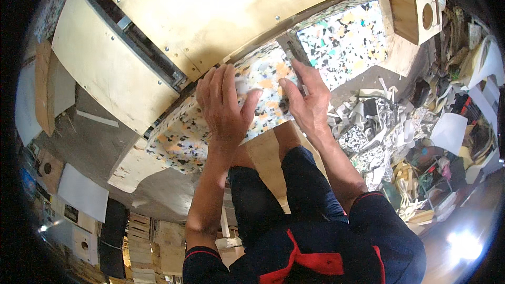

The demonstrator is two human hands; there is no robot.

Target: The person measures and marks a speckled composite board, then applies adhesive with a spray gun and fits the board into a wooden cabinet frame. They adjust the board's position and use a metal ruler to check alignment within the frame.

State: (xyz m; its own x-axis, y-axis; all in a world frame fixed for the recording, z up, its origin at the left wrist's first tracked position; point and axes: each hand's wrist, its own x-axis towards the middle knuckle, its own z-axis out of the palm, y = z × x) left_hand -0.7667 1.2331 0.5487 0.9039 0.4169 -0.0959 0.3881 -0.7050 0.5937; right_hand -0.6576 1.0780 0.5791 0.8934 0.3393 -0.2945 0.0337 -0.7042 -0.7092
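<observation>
A long block of multicoloured speckled foam lies across the work surface in front of me. My left hand rests on its top, fingers stretched forward and thumb apart. At the block's right end is my right hand, thumb and fingers spread, beside a narrow dark grey strip. Beyond that strip sits another speckled foam piece with a paler top. Whether the two foam parts join beneath the strip, I cannot tell. Neither hand wraps around anything.
A large pale wooden panel stands just past the foam, with a smaller curved panel at left. Foam and paper scraps heap up on the right. A wooden box with a round hole stands at far right.
</observation>
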